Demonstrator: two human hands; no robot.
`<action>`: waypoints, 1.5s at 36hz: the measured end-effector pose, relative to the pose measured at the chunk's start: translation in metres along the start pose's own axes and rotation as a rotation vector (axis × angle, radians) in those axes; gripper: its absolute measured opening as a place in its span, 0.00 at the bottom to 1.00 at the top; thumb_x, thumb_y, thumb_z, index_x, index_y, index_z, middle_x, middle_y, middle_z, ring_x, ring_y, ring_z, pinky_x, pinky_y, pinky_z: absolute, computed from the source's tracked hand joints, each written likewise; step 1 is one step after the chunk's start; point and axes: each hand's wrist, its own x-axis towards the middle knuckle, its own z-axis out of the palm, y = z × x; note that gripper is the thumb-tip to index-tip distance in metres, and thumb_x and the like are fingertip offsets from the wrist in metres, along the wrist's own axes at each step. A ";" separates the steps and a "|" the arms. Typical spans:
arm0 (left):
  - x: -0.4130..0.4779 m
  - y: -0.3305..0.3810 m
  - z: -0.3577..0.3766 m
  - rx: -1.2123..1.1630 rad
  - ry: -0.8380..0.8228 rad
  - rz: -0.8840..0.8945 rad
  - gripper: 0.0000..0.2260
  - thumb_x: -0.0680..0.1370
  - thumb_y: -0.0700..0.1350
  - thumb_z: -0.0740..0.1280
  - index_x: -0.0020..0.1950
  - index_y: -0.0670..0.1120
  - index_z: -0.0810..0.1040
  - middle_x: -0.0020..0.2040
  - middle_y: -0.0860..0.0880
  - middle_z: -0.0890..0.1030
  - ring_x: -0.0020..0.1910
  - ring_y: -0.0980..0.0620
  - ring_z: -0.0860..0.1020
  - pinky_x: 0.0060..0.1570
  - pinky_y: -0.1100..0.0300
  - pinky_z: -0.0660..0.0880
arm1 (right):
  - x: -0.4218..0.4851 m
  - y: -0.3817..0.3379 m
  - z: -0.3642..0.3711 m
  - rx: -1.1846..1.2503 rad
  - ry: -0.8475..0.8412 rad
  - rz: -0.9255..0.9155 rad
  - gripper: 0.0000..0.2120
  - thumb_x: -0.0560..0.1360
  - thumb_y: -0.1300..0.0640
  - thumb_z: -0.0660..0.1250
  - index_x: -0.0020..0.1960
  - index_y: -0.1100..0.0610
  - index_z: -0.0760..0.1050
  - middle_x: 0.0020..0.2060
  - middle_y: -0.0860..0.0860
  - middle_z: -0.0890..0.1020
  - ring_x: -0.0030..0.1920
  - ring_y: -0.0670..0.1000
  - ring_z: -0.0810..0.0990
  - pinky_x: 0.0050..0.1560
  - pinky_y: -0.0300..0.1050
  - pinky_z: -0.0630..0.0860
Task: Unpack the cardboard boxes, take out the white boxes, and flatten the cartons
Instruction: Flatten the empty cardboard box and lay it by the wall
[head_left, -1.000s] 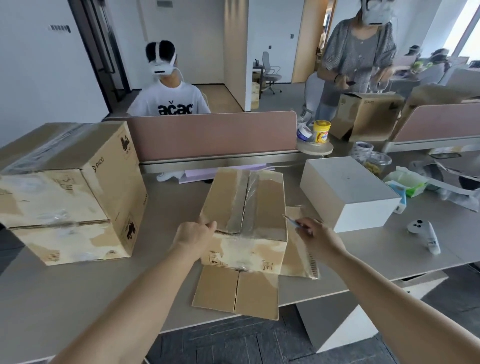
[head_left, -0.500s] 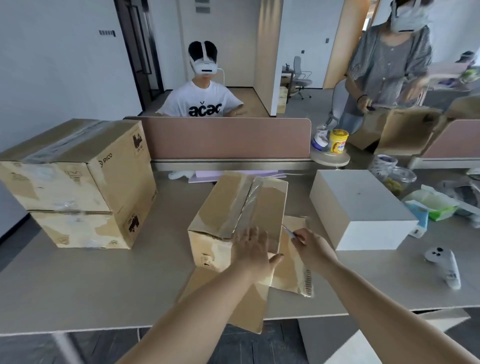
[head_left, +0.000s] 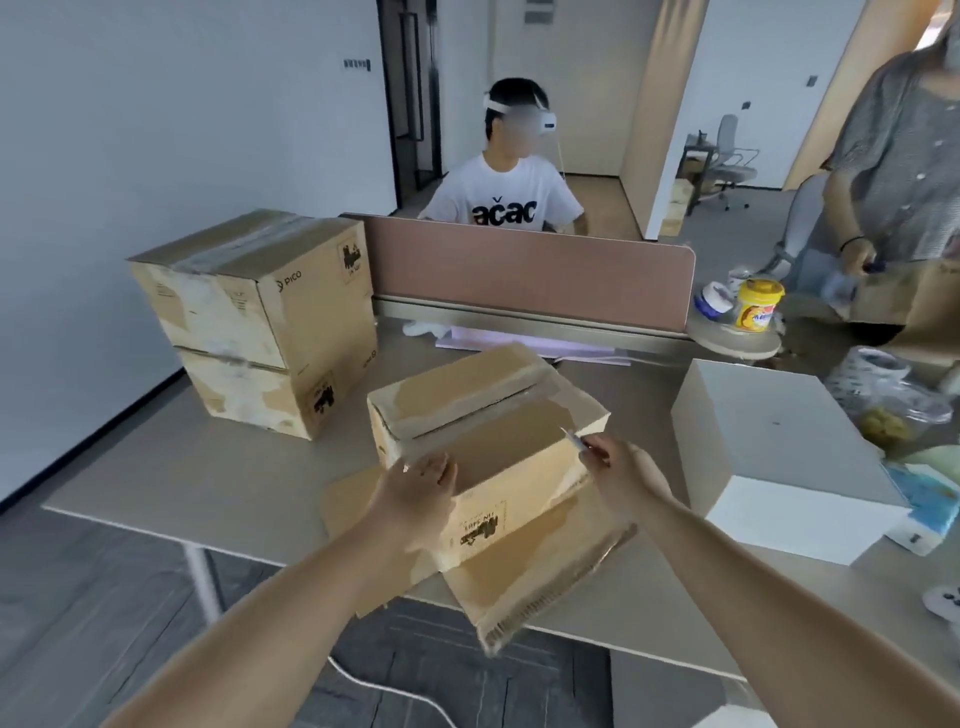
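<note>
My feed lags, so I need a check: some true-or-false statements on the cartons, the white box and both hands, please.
1. The right hand pinches a small cutter at the top of the middle carton. True.
2. The middle carton's flaps stand open. False: they lie shut.
3. Two stacked cartons stand at the left of the desk. True.
4. The white box sits on that stack. False: it stands on the desk, right of the middle carton.
5. The left hand rests on the middle carton. True.

Carton: matt brown corrugated cardboard, scuffed pale in patches, with a shinier tape strip along its top. White box is finished smooth and matt. Desk top matt grey; fluted edge exposed on flattened cardboard.
</note>
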 end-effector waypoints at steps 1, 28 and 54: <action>-0.006 -0.011 0.001 0.033 -0.025 -0.009 0.26 0.85 0.51 0.46 0.79 0.43 0.43 0.80 0.45 0.45 0.78 0.48 0.48 0.76 0.47 0.48 | 0.002 -0.009 0.005 0.013 -0.009 -0.017 0.10 0.80 0.50 0.59 0.56 0.50 0.76 0.41 0.48 0.81 0.42 0.53 0.79 0.39 0.46 0.73; -0.027 -0.113 0.035 -0.103 -0.025 -0.026 0.44 0.77 0.69 0.55 0.78 0.37 0.48 0.78 0.38 0.48 0.78 0.42 0.52 0.73 0.48 0.60 | 0.055 -0.203 0.157 0.029 -0.239 -0.165 0.12 0.79 0.51 0.62 0.60 0.50 0.78 0.49 0.48 0.82 0.48 0.52 0.78 0.47 0.45 0.74; -0.015 -0.096 0.026 -0.086 -0.139 -0.044 0.42 0.73 0.75 0.48 0.78 0.55 0.36 0.76 0.30 0.46 0.76 0.31 0.49 0.72 0.46 0.56 | 0.073 -0.211 0.155 -0.411 -0.205 -0.231 0.10 0.77 0.60 0.61 0.38 0.52 0.74 0.44 0.50 0.79 0.49 0.56 0.79 0.39 0.43 0.68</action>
